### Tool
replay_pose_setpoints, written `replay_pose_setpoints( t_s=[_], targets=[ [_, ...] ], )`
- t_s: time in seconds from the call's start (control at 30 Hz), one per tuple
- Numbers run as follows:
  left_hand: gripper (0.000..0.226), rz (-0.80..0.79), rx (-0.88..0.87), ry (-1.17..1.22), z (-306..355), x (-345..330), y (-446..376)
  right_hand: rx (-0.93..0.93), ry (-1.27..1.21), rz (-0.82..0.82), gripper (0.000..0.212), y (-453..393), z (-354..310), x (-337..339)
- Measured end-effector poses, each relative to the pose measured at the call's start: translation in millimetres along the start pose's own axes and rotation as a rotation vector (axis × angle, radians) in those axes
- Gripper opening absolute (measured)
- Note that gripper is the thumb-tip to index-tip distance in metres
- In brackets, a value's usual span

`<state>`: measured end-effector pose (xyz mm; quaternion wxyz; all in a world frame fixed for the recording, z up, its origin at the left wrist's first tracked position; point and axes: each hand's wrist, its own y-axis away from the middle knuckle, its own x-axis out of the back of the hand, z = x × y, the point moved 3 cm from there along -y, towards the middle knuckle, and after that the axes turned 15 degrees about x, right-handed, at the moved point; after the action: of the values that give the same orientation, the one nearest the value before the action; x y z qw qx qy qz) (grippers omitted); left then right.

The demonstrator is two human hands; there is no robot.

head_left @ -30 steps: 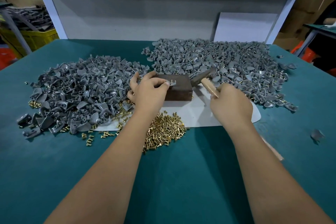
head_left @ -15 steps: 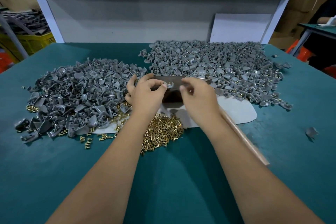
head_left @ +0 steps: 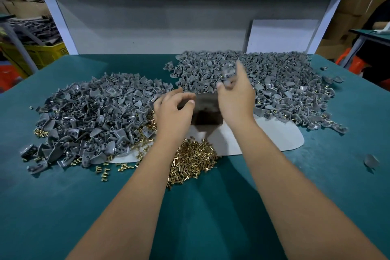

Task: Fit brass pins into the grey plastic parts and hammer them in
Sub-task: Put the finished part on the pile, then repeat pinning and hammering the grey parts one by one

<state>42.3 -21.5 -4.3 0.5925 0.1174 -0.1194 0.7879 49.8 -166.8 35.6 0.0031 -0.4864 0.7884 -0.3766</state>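
A dark metal block stands on a white sheet in the middle of the green table. My left hand hovers at the block's left edge with loosely curled fingers and nothing visible in them. Beyond the block's far right corner, my right hand has its fingers spread, the forefinger pointing away. A blurred grey plastic part with a brass pin in it is just off those fingertips, over the right pile. Loose brass pins lie heaped between my forearms. The hammer is hidden.
A second heap of grey parts covers the table's left side, with stray pins along its near edge. One lone grey part lies far right. A white board leans against the grey back wall; a yellow crate stands off-table left.
My right hand laid the hammer down, took the grey part from the block, and swung it out over the right pile with its fingers spreading. My left hand let go of the part.
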Motion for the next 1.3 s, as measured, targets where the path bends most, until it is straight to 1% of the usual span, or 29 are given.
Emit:
replay_pose_setpoints(
  t_s=[0.03,0.07,0.13,0.23,0.3,0.47,0.6,0.63,0.67,0.73,0.77,0.83,0.87,0.93,1.0,1.2,1.3],
  targets=[
    [0.022,-0.007,0.001,0.029,0,0,-1,-0.022,0.022,0.014,0.073,-3,3,1],
    [0.023,-0.008,0.009,0.056,-1,0,-3,-0.033,0.066,0.001,0.076,-1,7,1],
    [0.026,0.005,0.033,0.092,-2,1,-4,-0.053,0.127,-0.049,0.069,10,14,-5],
    [0.029,0.066,0.051,0.110,-4,4,-5,-0.070,0.126,-0.120,0.052,31,24,-14],
    [0.033,0.096,0.058,0.111,-5,6,-4,-0.046,0.127,-0.153,0.046,40,25,-16],
    [0.032,0.124,0.073,0.076,-4,10,1,0.087,0.237,-0.205,0.041,49,14,-16],
    [0.031,0.113,0.068,0.024,-6,15,2,0.059,0.267,-0.245,0.041,51,12,-14],
    [0.031,0.113,0.066,0.018,-5,17,1,0.067,0.313,-0.243,0.040,52,11,-13],
    [0.030,0.126,0.064,0.019,-4,21,0,0.116,0.412,-0.225,0.039,52,8,-12],
    [0.028,0.159,0.076,0.012,-5,32,-7,0.293,0.597,-0.155,0.034,54,-1,-9],
    [0.030,0.166,0.091,-0.017,-7,40,-11,0.376,0.607,-0.124,0.031,54,-8,-8],
    [0.036,0.146,0.135,-0.146,-14,55,-19,0.516,0.517,-0.119,0.026,57,-20,-9],
    [0.038,0.133,0.156,-0.225,-18,61,-21,0.583,0.457,-0.155,0.024,59,-26,-12],
    [0.043,0.124,0.185,-0.338,-23,71,-24,0.701,0.349,-0.292,0.023,66,-35,-19],
    [0.045,0.118,0.196,-0.402,-24,75,-25,0.753,0.292,-0.449,0.024,74,-40,-27],
    [0.038,0.100,0.155,-0.593,-20,78,-22,0.725,0.301,-0.798,0.028,83,-37,-43],
    [0.042,0.086,0.109,-0.628,-19,71,-18,0.725,0.286,-0.866,0.021,84,-37,-44]
  ],
)
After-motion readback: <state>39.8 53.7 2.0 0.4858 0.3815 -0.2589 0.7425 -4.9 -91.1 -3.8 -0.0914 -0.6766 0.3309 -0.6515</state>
